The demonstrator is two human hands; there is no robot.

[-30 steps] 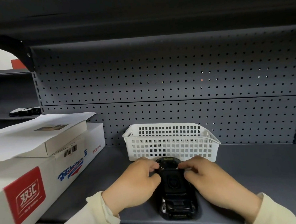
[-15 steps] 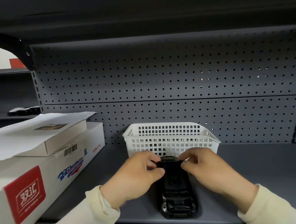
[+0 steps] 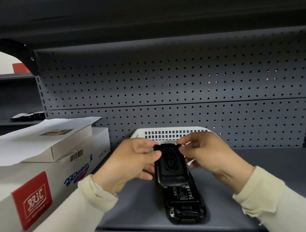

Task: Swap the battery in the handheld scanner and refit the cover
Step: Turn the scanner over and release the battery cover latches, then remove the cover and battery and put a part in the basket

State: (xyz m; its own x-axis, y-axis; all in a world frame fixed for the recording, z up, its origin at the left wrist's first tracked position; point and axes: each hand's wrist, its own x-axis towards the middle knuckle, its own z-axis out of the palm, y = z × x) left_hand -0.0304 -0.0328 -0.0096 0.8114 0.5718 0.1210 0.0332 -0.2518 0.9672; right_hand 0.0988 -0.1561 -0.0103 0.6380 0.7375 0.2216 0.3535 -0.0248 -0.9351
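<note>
Working along the grey shelf (image 3: 258, 172), we have the white carton (image 3: 45, 174) well to the left of the scanner (image 3: 181, 194), the white basket (image 3: 167, 132) just behind it, and the scanner lying face down near the front edge. Our left hand (image 3: 133, 163) and right hand (image 3: 209, 155) each pinch a far corner of the cover (image 3: 169, 161), its far end raised. We judge the danger is uneven pull: one corner freeing first could twist and snap a tab, or drag the scanner off the front edge
</note>
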